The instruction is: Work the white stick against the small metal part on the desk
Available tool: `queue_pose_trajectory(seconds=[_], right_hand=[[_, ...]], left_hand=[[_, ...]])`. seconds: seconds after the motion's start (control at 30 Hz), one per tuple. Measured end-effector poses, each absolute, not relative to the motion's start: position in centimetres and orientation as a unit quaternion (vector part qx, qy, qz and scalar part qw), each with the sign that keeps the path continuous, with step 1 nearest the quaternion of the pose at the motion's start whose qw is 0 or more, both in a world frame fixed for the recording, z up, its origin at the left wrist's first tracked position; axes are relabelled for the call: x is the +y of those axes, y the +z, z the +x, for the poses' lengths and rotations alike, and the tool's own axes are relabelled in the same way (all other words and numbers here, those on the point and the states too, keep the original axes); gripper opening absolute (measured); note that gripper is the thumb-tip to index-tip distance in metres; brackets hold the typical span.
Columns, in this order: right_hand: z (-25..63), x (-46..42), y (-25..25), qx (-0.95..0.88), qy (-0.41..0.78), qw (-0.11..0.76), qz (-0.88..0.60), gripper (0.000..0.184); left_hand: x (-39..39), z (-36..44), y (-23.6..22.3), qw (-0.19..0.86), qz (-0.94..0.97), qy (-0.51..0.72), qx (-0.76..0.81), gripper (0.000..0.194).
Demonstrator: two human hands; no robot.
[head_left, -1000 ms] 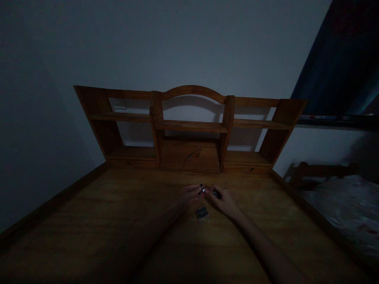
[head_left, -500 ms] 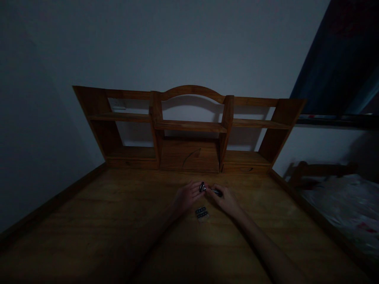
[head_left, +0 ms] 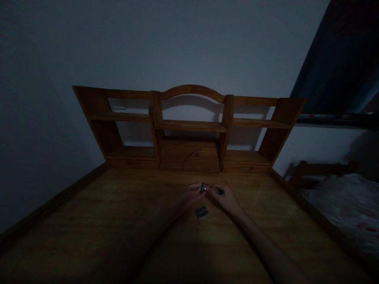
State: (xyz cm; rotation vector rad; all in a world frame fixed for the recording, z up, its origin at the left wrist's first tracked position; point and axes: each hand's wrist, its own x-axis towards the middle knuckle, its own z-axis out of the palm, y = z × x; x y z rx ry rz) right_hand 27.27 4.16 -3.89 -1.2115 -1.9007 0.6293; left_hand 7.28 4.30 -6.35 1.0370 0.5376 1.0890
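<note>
Over the wooden desk, my right hand (head_left: 224,196) is closed around the dark handle of a razor (head_left: 203,188). Its black and silver head points left, towards my other hand. My left hand (head_left: 191,194) has its fingers at the razor's head, the thumb side turned up, and seems to pinch it. Part of the handle is hidden in my right fingers. Below the hands, a small clear pack of black pieces (head_left: 202,212), which look like razor cartridges, lies flat on the desk.
A wooden shelf unit (head_left: 191,126) stands along the back of the desk (head_left: 89,221), against the wall. Raised wooden edges run down both sides. At right are a bed frame with plastic-looking covering (head_left: 346,209) and a dark curtain (head_left: 334,59). The light is dim.
My left fingers, stretched flat beside the razor's head before, have turned and drawn in around it. The razor's head has tilted slightly. My right hand has barely moved; the pack lies still.
</note>
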Motion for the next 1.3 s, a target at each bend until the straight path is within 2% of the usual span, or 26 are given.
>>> queue_pose_trajectory(seconds=[0.27,0.43,0.53,0.63,0.87,1.13,1.3], right_hand=[[26.9,4.1,-3.9,-0.722,0.305,0.433,-0.446,0.047],[27.1,5.1,-3.9,-0.532,0.525,0.531,-0.4,0.043],[28.3,6.1,-4.1,-0.426,0.642,0.526,-0.36,0.04],[29.3,6.8,-4.0,-0.388,0.699,0.512,-0.316,0.039],[29.4,6.3,-3.5,-0.376,0.727,0.504,-0.276,0.038],[29.3,6.0,-2.9,-0.423,0.691,0.509,-0.291,0.041],[29.6,6.3,-2.5,-0.434,0.679,0.511,-0.298,0.043]], left_hand=[[3.9,7.3,-5.6,0.687,0.459,0.502,0.257,0.041],[3.8,7.2,-5.5,0.691,0.446,0.51,0.252,0.034],[3.9,7.1,-5.8,0.693,0.433,0.518,0.252,0.033],[4.0,7.0,-5.9,0.7,0.419,0.521,0.254,0.033],[3.9,6.9,-5.6,0.698,0.414,0.508,0.289,0.039],[4.3,7.3,-6.3,0.672,0.432,0.506,0.325,0.036],[4.5,7.1,-5.7,0.602,0.481,0.518,0.371,0.027]])
